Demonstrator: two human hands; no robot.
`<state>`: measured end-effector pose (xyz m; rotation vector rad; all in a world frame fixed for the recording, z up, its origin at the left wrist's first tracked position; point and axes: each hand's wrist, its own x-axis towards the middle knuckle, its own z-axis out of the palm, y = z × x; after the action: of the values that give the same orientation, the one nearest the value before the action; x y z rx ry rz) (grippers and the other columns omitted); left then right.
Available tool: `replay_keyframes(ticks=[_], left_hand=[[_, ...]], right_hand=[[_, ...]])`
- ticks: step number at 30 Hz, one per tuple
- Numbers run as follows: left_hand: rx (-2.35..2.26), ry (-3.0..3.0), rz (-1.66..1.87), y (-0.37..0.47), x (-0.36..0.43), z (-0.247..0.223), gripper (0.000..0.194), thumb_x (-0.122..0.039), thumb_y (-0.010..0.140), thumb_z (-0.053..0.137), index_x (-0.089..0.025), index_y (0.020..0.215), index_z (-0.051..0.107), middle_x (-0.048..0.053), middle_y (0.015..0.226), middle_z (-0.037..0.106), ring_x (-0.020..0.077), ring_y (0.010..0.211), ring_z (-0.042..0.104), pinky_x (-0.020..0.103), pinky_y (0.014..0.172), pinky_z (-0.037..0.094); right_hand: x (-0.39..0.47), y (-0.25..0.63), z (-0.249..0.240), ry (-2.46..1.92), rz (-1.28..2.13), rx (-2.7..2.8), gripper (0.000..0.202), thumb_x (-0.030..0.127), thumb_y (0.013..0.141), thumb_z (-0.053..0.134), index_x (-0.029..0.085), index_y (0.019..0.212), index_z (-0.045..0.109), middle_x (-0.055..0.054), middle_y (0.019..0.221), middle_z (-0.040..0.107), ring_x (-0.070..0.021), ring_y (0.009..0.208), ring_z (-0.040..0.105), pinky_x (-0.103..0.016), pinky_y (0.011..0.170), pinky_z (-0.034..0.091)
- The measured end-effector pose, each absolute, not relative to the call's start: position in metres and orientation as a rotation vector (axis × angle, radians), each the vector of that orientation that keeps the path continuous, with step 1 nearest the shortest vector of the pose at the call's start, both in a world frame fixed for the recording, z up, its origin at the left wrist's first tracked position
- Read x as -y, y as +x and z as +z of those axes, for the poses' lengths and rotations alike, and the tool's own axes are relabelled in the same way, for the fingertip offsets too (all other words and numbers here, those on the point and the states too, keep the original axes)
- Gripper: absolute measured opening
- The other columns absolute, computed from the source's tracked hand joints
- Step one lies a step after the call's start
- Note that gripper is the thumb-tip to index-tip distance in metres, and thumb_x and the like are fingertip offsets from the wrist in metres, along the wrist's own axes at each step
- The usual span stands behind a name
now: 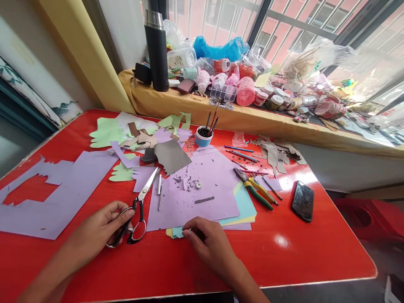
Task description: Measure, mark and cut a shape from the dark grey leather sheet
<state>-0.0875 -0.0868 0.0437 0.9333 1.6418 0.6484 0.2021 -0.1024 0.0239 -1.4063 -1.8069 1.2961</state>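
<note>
My left hand (112, 225) grips one handle of the large scissors (142, 206), whose blades point up and away over the table. Near the front edge of the stacked paper, my right hand (208, 242) has its fingers curled together, and anything between them is too small to make out. On the purple sheet (176, 210) lie a narrow dark strip (204, 200), a small white round piece (198, 185) and dark scraps. A grey sheet (173, 156) rests at its upper left, with a silver metal rod (159, 184) below.
Pliers (254, 189) and a black phone (303, 201) lie to the right on the red table (284, 261). A small tub (203, 136) holds thin tools. Cut purple paper (72, 185) covers the left. A black flask (157, 52) and jars stand on the sill.
</note>
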Motion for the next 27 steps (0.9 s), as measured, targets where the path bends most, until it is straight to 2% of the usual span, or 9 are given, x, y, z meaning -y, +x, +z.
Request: replay_keyframes(ticks=[4, 7, 11, 12, 14, 18, 20, 23, 27], left_hand=[[-1.527, 0.877, 0.687, -0.099, 0.099, 0.051, 0.043, -0.065, 0.083, 0.077, -0.024, 0.085, 0.064, -0.003, 0.069, 0.072, 0.0166, 0.059, 0.063, 0.023, 0.059, 0.048], [-1.425, 0.883, 0.704, -0.094, 0.108, 0.052, 0.046, -0.069, 0.087, 0.072, -0.023, 0.085, 0.066, 0.001, 0.070, 0.073, 0.0200, 0.062, 0.067, 0.026, 0.059, 0.051], [-1.297, 0.821, 0.767, -0.051, 0.117, 0.051, 0.049, -0.070, 0.088, 0.072, -0.023, 0.095, 0.063, 0.004, 0.081, 0.076, 0.0222, 0.064, 0.069, 0.030, 0.058, 0.054], [-1.302, 0.807, 0.804, -0.036, 0.118, 0.051, 0.047, -0.069, 0.089, 0.071, -0.024, 0.099, 0.062, 0.002, 0.078, 0.074, 0.0205, 0.062, 0.067, 0.029, 0.057, 0.052], [-1.240, 0.837, 0.833, -0.009, 0.120, 0.051, 0.046, -0.068, 0.091, 0.070, -0.024, 0.100, 0.060, -0.001, 0.072, 0.070, 0.0178, 0.061, 0.064, 0.028, 0.061, 0.054], [-1.181, 0.939, 0.749, 0.016, 0.119, 0.051, 0.049, -0.074, 0.092, 0.063, -0.025, 0.093, 0.058, -0.003, 0.069, 0.065, 0.0165, 0.063, 0.059, 0.024, 0.058, 0.049], [-1.235, 1.024, 0.681, 0.015, 0.115, 0.052, 0.051, -0.076, 0.093, 0.060, -0.025, 0.091, 0.059, -0.001, 0.071, 0.067, 0.0168, 0.063, 0.057, 0.023, 0.054, 0.044], [-1.326, 1.165, 0.613, 0.008, 0.110, 0.058, 0.050, -0.074, 0.090, 0.065, -0.024, 0.084, 0.062, 0.000, 0.073, 0.069, 0.0166, 0.063, 0.054, 0.023, 0.052, 0.039], [-1.261, 1.001, 0.620, 0.005, 0.108, 0.070, 0.048, -0.072, 0.087, 0.070, -0.024, 0.086, 0.063, 0.001, 0.072, 0.070, 0.0188, 0.065, 0.061, 0.025, 0.055, 0.043]], right_hand=[[0.104, 0.198, 0.028, -1.389, 1.362, 1.761, 0.014, 0.030, 0.100, 0.067, 0.020, 0.100, 0.077, 0.002, 0.073, 0.064, -0.0140, 0.065, 0.051, -0.026, 0.062, 0.037], [0.104, 0.193, 0.031, -1.352, 1.452, 1.663, 0.018, 0.036, 0.098, 0.071, 0.021, 0.107, 0.077, 0.001, 0.076, 0.065, -0.0143, 0.067, 0.054, -0.025, 0.062, 0.039], [0.101, 0.186, 0.038, -1.198, 1.557, 1.502, 0.039, 0.051, 0.095, 0.075, 0.021, 0.119, 0.075, -0.002, 0.089, 0.071, -0.0153, 0.071, 0.060, -0.026, 0.064, 0.045], [0.100, 0.185, 0.040, -1.156, 1.580, 1.458, 0.043, 0.056, 0.095, 0.074, 0.021, 0.121, 0.074, -0.003, 0.090, 0.071, -0.0157, 0.072, 0.062, -0.026, 0.065, 0.046], [0.098, 0.185, 0.045, -1.098, 1.606, 1.393, 0.047, 0.061, 0.095, 0.073, 0.020, 0.117, 0.073, -0.002, 0.088, 0.069, -0.0162, 0.074, 0.063, -0.026, 0.067, 0.048], [0.099, 0.192, 0.048, -1.133, 1.646, 1.305, 0.041, 0.058, 0.094, 0.075, 0.018, 0.092, 0.069, 0.000, 0.075, 0.064, -0.0144, 0.067, 0.062, -0.023, 0.062, 0.050], [0.102, 0.199, 0.046, -1.177, 1.702, 1.249, 0.042, 0.059, 0.094, 0.073, 0.018, 0.090, 0.067, 0.001, 0.071, 0.064, -0.0139, 0.060, 0.063, -0.022, 0.056, 0.051], [0.108, 0.211, 0.041, -1.278, 1.689, 1.263, 0.046, 0.063, 0.095, 0.069, 0.017, 0.090, 0.067, 0.001, 0.069, 0.060, -0.0118, 0.054, 0.059, -0.021, 0.050, 0.051], [0.114, 0.223, 0.042, -1.353, 1.574, 1.356, 0.047, 0.063, 0.098, 0.065, 0.017, 0.094, 0.072, 0.001, 0.070, 0.060, -0.0125, 0.057, 0.059, -0.021, 0.051, 0.051]])
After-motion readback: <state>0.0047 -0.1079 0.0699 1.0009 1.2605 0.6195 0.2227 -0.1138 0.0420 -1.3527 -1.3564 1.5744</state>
